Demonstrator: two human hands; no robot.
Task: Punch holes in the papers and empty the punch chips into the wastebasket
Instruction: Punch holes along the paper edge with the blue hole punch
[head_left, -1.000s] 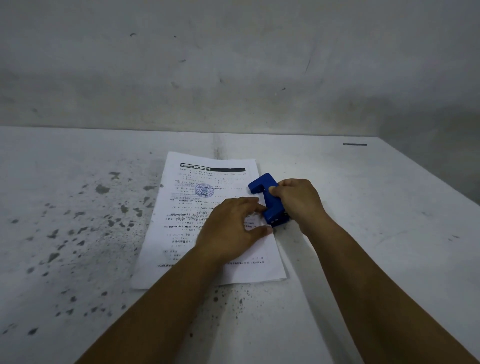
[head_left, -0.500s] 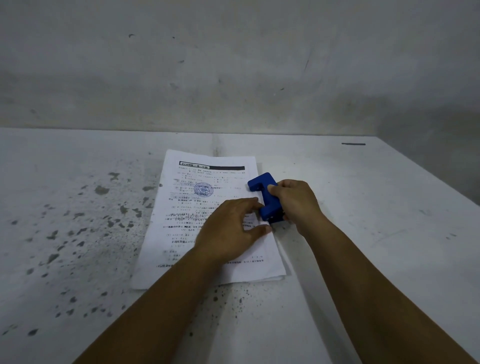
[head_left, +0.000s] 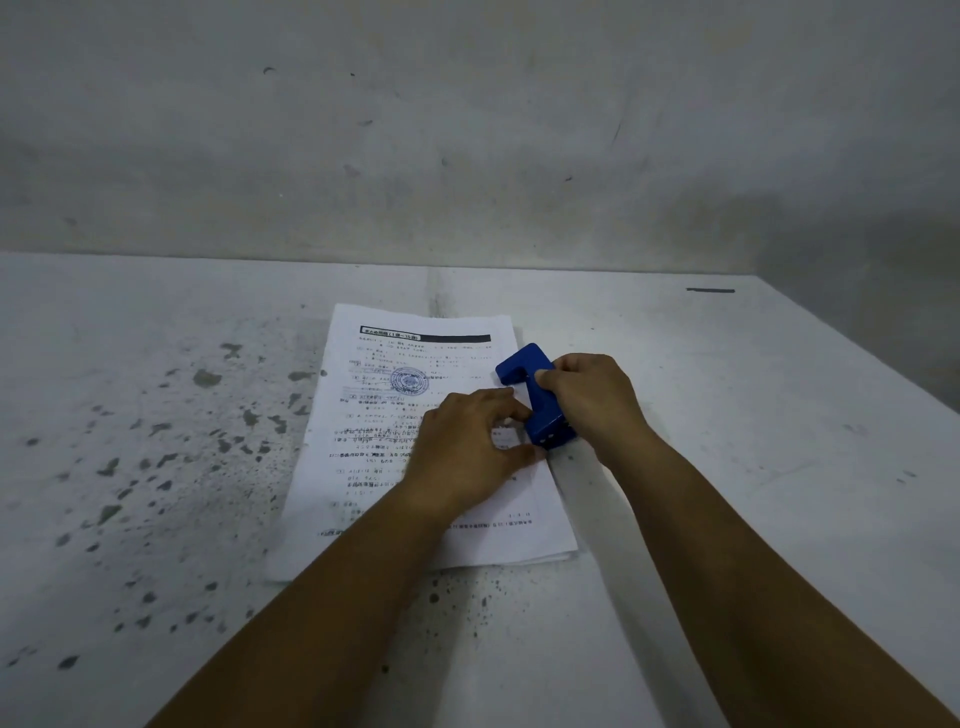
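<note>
A thin stack of printed papers (head_left: 384, 410) lies flat on the white table (head_left: 727, 467), with a black title bar at its far end. A blue hole punch (head_left: 535, 395) sits on the stack's right edge. My right hand (head_left: 592, 395) grips the punch from the right side. My left hand (head_left: 467, 447) rests on the papers just left of the punch, fingers bent and thumb at the paper's edge, touching the punch's near end. No wastebasket is in view.
The table's left half carries dark paint-like specks (head_left: 156, 457). A grey wall (head_left: 467, 130) stands behind the table. A short dark mark (head_left: 710, 290) lies near the far right corner. The table's right edge (head_left: 883, 364) runs diagonally.
Both hands and the punch stay almost where they were. The punch's near end has shifted very slightly along the paper's right edge.
</note>
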